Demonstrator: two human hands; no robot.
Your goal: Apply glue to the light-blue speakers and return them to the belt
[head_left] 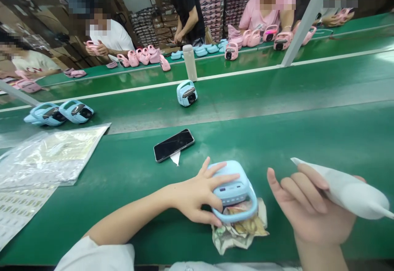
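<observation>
My left hand (pixel 200 197) lies across a light blue device with a carrying handle (pixel 234 170), fingers spread over its body and the thumb by the handle. The device is tipped over, with its row of ports facing me and its handle toward me. Under it is a crumpled, patterned cloth or paper (pixel 232 238). To the right, my right hand (pixel 317 209) is raised, palm up, its fingers curled round a white, rounded squeeze bottle with a thin spout (pixel 361 195). A pointed white end, perhaps tissue, sticks out past the fingers.
A black phone (pixel 174 144) lies on a white scrap beyond my left hand. Sticker sheets in a plastic bag (pixel 55 156) are at left. Blue devices (pixel 187 93) and a tumbler (pixel 190 62) stand farther back. Several people sit or stand opposite, among pink devices (pixel 231 51).
</observation>
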